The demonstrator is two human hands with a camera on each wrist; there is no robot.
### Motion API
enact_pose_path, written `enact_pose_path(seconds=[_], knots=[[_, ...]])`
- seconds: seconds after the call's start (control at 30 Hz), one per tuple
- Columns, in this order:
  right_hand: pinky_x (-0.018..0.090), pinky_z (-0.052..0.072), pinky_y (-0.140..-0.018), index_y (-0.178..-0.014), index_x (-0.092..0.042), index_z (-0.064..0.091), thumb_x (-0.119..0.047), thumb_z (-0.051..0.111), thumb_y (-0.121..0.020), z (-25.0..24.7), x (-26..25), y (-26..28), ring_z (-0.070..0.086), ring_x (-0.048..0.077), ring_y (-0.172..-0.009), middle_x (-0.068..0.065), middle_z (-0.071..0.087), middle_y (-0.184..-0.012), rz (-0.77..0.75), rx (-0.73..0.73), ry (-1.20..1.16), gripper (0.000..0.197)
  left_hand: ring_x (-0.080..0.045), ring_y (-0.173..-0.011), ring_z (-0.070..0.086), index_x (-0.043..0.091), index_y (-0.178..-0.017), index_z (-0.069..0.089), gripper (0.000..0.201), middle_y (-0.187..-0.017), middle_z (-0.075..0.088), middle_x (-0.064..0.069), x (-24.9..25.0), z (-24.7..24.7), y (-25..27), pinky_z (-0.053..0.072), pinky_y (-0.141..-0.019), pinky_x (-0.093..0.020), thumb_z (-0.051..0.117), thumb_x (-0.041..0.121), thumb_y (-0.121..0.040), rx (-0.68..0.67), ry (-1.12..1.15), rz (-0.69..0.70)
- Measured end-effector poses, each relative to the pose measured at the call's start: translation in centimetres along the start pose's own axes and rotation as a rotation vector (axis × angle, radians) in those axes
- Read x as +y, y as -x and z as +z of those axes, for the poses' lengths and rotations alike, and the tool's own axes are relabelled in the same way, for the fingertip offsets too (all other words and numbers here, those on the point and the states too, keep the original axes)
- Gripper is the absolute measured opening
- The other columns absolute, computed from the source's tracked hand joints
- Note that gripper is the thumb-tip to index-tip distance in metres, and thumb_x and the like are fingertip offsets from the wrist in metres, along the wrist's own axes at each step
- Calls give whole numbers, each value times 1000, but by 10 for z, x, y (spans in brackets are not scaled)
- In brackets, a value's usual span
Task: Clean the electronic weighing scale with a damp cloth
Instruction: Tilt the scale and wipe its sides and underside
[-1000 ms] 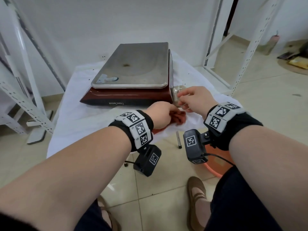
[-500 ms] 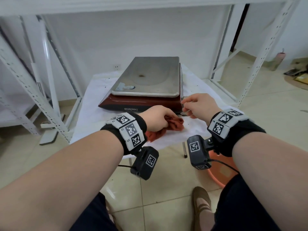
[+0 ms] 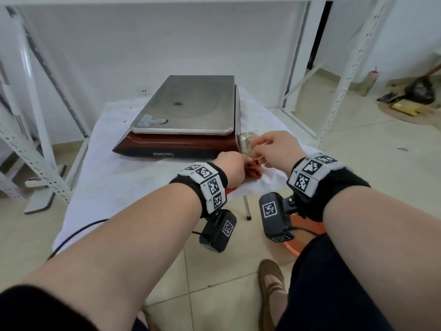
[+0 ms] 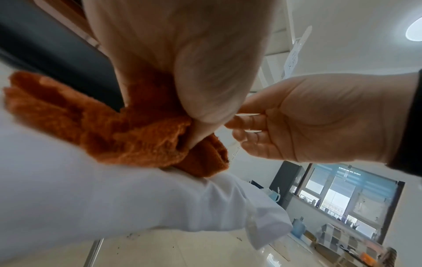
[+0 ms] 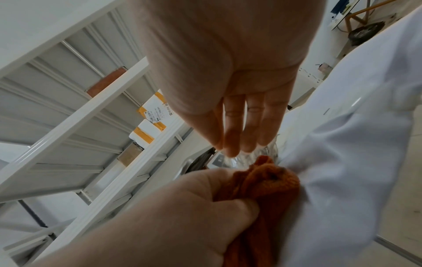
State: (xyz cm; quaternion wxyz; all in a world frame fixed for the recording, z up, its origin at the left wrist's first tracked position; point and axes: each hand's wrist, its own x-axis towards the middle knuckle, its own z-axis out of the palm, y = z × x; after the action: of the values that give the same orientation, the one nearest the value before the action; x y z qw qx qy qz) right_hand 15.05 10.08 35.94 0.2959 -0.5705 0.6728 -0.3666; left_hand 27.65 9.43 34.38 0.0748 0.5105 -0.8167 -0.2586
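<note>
The weighing scale (image 3: 186,108), a steel platter on a dark red base, stands on a table draped in white cloth (image 3: 119,177). My left hand (image 3: 243,163) grips a bunched orange cloth (image 3: 256,173) on the table, just in front of the scale's front right corner. The left wrist view shows the orange cloth (image 4: 102,126) bulging out from under my palm. My right hand (image 3: 259,151) is right beside it. Its fingertips (image 5: 230,151) pinch crinkled clear plastic (image 3: 245,142) that sits against the scale's right front corner. A dark spot marks the middle of the platter.
White slotted shelf uprights stand left (image 3: 35,149) and right (image 3: 338,91) of the table. An orange basin (image 3: 307,225) sits on the tiled floor under my right wrist, next to a metal rod (image 3: 247,206). A black cable (image 3: 78,232) hangs off the table's front.
Both hands stay at the scale's front right corner. My left hand has drawn the orange cloth in closer under my right hand, whose fingers are back on the clear plastic.
</note>
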Motion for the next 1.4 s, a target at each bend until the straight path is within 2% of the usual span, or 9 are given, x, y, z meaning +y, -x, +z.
enact_pose_path(seconds=[0.07,0.17,0.23,0.33,0.57,0.77,1.0,1.3,1.4], knots=[[37,56,-82,-67,-28,64,-4,57,-77,-3,2,-1,64,18,-74,0,67,-70,7,6,2,27,-11,-91,66,13,-118,63,29,-106,69,-2,3,-1,1,48,-75,-17,53,6,-92,-97,70,25],[39,57,-79,-68,-28,63,-5,56,-78,-3,2,-1,64,22,-73,8,71,-77,11,5,5,26,1,-45,59,-5,-114,61,38,-65,68,1,6,-16,14,40,-39,-10,36,-18,-88,-289,161,-29],[38,56,-78,-67,-27,63,-4,56,-78,-1,-1,-1,63,21,-71,13,72,-82,9,-1,0,26,2,-32,53,-6,-112,61,44,-51,66,5,3,-28,22,33,-31,-9,30,-22,-85,-345,107,-31],[39,56,-78,-65,-26,62,-3,56,-79,6,-6,-1,61,21,-70,9,68,-77,-3,-14,-18,28,8,-43,55,8,-110,65,46,-81,69,4,-9,-39,27,37,-40,-5,37,-17,-85,-187,132,-36],[25,51,-59,-87,-19,68,-27,55,-90,28,-32,7,59,15,-68,4,68,-85,18,-181,-58,16,-4,-58,53,13,-114,65,43,-84,63,-1,-35,-53,51,39,-44,-9,50,-9,-81,-49,212,-49],[38,55,-82,-110,-25,60,-62,41,-89,46,-54,18,61,25,-96,3,63,-108,173,-556,-91,47,-9,-41,55,3,-95,66,28,-64,63,-6,-55,-66,62,40,-37,-16,55,-17,-78,183,559,-24],[38,54,-85,-112,-27,63,-52,57,-87,51,-63,13,67,24,-95,7,70,-109,75,-641,-158,36,-14,-34,51,11,-84,58,20,-68,57,-13,-75,-71,66,38,-33,-18,62,-9,-82,306,775,-48],[31,59,-61,-104,-5,64,-22,74,-79,68,-85,-3,69,19,-72,15,69,-94,127,-356,-614,32,-8,-51,60,17,-84,59,24,-77,61,-3,-78,-102,55,49,-43,-18,54,-7,-88,338,836,-90],[44,58,-77,-93,-16,58,-34,90,-47,60,-87,-25,68,23,-82,12,67,-99,104,-42,-593,59,-15,-70,61,13,-95,61,17,-83,58,-4,-87,-118,49,57,-67,-33,54,-1,-90,457,770,-145]])
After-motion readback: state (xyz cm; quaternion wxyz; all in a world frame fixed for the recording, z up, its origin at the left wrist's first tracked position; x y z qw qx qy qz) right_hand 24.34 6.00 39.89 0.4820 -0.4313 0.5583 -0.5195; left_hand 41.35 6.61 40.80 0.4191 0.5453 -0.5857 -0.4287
